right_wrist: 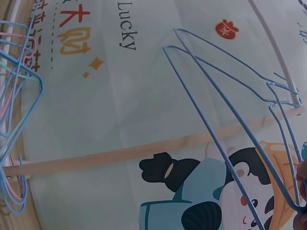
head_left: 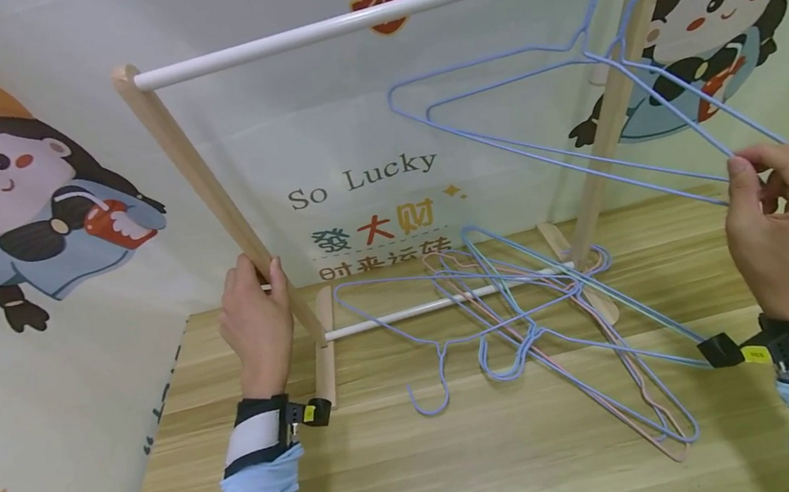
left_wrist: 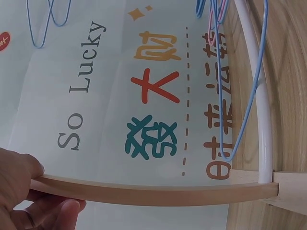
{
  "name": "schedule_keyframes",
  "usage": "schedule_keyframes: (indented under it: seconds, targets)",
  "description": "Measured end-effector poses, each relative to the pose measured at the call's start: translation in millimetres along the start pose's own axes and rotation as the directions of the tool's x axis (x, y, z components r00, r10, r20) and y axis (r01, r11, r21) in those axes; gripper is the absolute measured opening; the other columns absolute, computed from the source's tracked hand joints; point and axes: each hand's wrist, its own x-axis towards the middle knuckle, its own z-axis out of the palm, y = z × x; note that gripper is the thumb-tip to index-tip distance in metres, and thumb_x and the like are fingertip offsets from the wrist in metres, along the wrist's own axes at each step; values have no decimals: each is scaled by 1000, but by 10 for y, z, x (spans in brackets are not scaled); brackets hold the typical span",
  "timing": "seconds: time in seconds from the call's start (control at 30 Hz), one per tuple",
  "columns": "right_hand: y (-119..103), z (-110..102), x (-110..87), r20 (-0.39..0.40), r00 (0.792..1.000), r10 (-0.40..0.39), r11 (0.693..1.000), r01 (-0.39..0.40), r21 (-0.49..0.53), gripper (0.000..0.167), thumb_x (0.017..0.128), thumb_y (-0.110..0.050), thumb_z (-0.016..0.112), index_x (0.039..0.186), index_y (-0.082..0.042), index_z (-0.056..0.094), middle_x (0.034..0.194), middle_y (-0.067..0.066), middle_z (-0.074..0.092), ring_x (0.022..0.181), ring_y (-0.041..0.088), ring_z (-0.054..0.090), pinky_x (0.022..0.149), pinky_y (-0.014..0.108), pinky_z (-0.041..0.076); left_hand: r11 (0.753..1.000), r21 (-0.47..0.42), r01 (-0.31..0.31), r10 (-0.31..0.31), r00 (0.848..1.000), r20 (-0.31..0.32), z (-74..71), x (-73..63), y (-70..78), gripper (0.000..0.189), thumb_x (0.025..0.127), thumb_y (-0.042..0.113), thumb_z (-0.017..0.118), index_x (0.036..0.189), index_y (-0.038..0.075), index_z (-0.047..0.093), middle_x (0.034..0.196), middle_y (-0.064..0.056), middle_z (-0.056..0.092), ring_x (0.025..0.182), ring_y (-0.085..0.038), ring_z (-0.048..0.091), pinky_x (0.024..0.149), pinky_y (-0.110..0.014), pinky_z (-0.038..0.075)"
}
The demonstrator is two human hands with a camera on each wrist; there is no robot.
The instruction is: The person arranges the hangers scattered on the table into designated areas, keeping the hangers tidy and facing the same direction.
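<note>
My left hand (head_left: 257, 320) grips the left wooden post (head_left: 193, 161) of a small garment rack, low on the post in the head view, with the thumb to one side and fingers to the other. With thumb and fingertips, my right hand (head_left: 788, 220) pinches the right-hand corner of the blue wire hangers (head_left: 471, 64). Two of these show side by side, their hooks at the right end of the white top rail (head_left: 391, 9) and their long sides slanting down to the hand. In the right wrist view, the fingers show only at the right edge beside the blue wire.
Blue and pink wire hangers (head_left: 589, 391) lie in a tangled heap on the wood-grain table (head_left: 471, 470), over the white lower rail (head_left: 404, 313) and by the right foot. Behind the rack hangs a printed backdrop (head_left: 255, 114) with cartoon figures and lettering.
</note>
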Motion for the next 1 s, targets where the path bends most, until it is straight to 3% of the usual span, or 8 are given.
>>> schedule_keyframes:
  seconds: [0.1, 0.3, 0.53, 1.0]
  targets:
    - [24, -16, -21, -4, 1000, 11, 1000, -11, 2, 19, 95, -4, 65, 98, 13, 72, 92, -27, 38, 81, -8, 35, 67, 16, 28, 1000, -3, -4, 4, 1000, 1, -4, -2, -2, 31, 105, 29, 58, 96, -1, 58, 86, -18, 60, 75, -37, 63, 54, -51, 48]
    - [88, -45, -55, -16, 1000, 20, 1000, -20, -5, 23, 96, -9, 65, 99, 13, 71, 92, -28, 38, 82, -8, 35, 68, 17, 27, 1000, -9, -2, 2, 1000, 10, -7, -1, -3, 32, 105, 29, 58, 97, -2, 58, 86, -18, 60, 75, -37, 63, 54, -50, 48]
    - [151, -88, -97, -1, 999, 33, 999, -33, -30, 42, 100, -25, 61, 101, 15, 70, 94, -30, 35, 85, -9, 34, 69, 19, 26, 1000, -20, 7, -7, 1000, 24, -2, 2, -1, 32, 106, 29, 58, 98, -2, 58, 87, -18, 59, 77, -36, 63, 57, -50, 49]
    - [161, -60, -137, 28, 999, 42, 999, -42, -30, 36, 100, -21, 60, 103, 14, 70, 94, -30, 35, 85, -9, 34, 69, 19, 25, 999, -46, 9, -7, 999, 36, -4, 7, -7, 31, 106, 26, 57, 100, -4, 59, 88, -19, 59, 80, -36, 64, 62, -49, 52]
